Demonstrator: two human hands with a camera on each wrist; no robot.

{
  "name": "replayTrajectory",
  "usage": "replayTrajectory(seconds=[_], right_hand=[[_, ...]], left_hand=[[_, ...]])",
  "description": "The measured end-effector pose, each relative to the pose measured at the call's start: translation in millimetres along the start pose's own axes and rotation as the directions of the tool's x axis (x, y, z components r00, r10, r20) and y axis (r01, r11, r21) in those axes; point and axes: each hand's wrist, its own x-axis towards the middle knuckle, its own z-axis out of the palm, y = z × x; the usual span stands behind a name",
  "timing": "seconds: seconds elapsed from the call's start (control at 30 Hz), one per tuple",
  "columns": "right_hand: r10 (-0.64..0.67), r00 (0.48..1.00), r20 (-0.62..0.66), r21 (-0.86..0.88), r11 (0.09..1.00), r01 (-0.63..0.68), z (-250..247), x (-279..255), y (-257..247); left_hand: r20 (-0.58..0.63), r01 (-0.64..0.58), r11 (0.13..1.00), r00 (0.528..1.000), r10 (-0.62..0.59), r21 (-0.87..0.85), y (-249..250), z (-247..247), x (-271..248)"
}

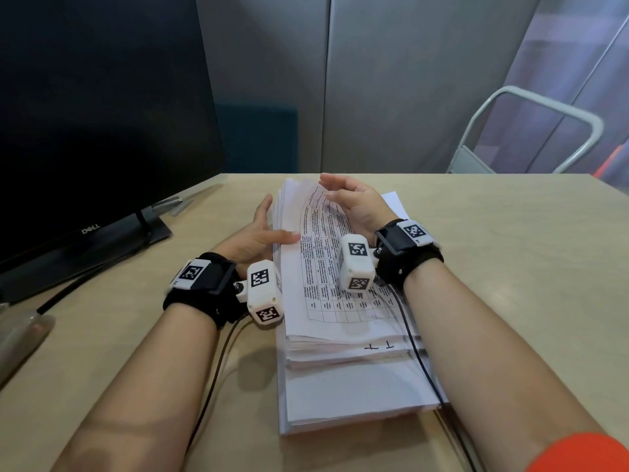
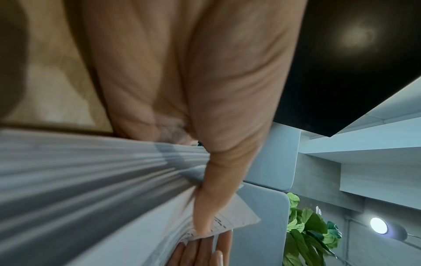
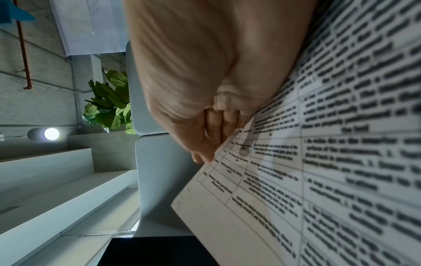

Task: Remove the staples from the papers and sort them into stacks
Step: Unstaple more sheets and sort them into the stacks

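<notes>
I'm at the squaring-up step, no staple out yet; thick white stack of printed papers [image 1: 340,301] lies mid-way on the pale wooden desk [image 1: 510,267], between my 2 hands; left hand [image 1: 262,233] flat against its left edge, thumb over the top sheet, fingers straight; right hand [image 1: 354,202] hovers relaxed at the far corner, holding nothing; no staple visible; next I must locate the stapled corner and pinch it.

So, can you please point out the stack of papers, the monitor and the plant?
stack of papers [image 1: 343,386]: head view, on the blank near part of the pile.
monitor [image 1: 102,131]: head view, on the dark screen.
plant [image 3: 109,104]: right wrist view, on its green leaves.
</notes>
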Motion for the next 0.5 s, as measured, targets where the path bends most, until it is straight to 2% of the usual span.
replayTrajectory(seconds=[0.07, 0.13, 0.27, 0.33, 0.4, 0.43, 0.47, 0.5], right_hand=[[0.004, 1.0, 0.001, 0.023, 1.0, -0.004, 1, -2, -2], [-0.003, 1.0, -0.022, -0.025, 1.0, 0.002, 1, -3, -2], [0.021, 0.984, -0.177, -0.104, 0.994, -0.04, 9, -4, -11], [0.039, 0.985, -0.165, -0.249, 0.965, -0.08, 17, -8, -29], [0.079, 0.997, -0.014, -0.461, 0.884, -0.076, 28, -25, -51], [0.103, 0.988, 0.119, -0.535, 0.844, -0.023, 36, -39, -62], [0.128, 0.954, 0.271, -0.611, 0.789, 0.068, 46, -55, -71], [0.172, 0.896, 0.41, -0.689, 0.702, 0.18, 56, -72, -78]], left_hand=[[-0.018, -0.012, 0.998, 1.0, 0.011, -0.058, 0, 0, -1], [-0.028, -0.023, 0.998, 0.999, 0.021, -0.057, -1, -1, 0], [-0.025, -0.049, 0.999, 0.998, 0.049, -0.019, 2, 2, -4], [-0.024, -0.064, 0.998, 0.998, 0.063, -0.013, 3, 3, -6], [-0.016, -0.061, 0.998, 0.998, 0.061, -0.002, 4, 3, -9], [-0.011, -0.064, 0.998, 0.998, 0.064, 0.006, 4, 4, -11], [-0.01, -0.077, 0.997, 0.997, 0.077, 0.019, 4, 4, -12], [0.001, -0.099, 0.993, 0.995, 0.099, 0.068, 3, 3, -12]])
